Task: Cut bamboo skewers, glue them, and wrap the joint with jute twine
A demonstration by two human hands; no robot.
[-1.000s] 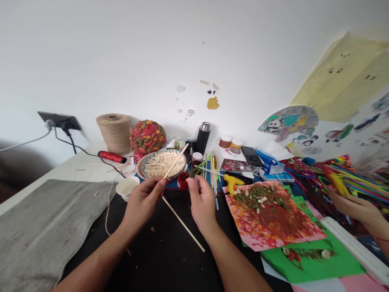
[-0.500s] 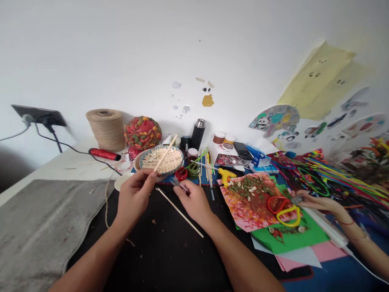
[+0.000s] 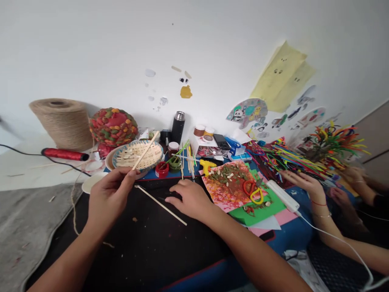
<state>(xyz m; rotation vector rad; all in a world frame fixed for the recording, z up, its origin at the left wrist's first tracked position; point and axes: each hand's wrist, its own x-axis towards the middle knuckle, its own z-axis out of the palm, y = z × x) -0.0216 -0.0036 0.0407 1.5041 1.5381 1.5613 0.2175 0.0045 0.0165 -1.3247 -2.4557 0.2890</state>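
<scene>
My left hand (image 3: pixel 110 194) is closed, pinching a thin wooden stick (image 3: pixel 146 151) that points up and to the right, in front of the woven basket (image 3: pixel 159 156). My right hand (image 3: pixel 191 199) is low over the black mat (image 3: pixel 146 247), thumb and fingers apart, with nothing seen between them. A second wooden stick (image 3: pixel 161 205) lies slantwise on the mat, between my two hands. Something small and dark lies by my right fingertips, too unclear to name.
Behind are a twine spool (image 3: pixel 62 123), a pebbled ball (image 3: pixel 113 126), a black flask (image 3: pixel 178 127) and paint jars (image 3: pixel 162 170). To the right lie a yellow glue gun (image 3: pixel 208 165), a painted sheet (image 3: pixel 226 194), scissors (image 3: pixel 257 195) and a white power strip (image 3: pixel 282 196). Another person's hand (image 3: pixel 304 184) reaches in.
The view has swung right. My right hand has let go of a small greyish tool and opened. My left hand still holds its stick. The other person's hand has moved off the scissors.
</scene>
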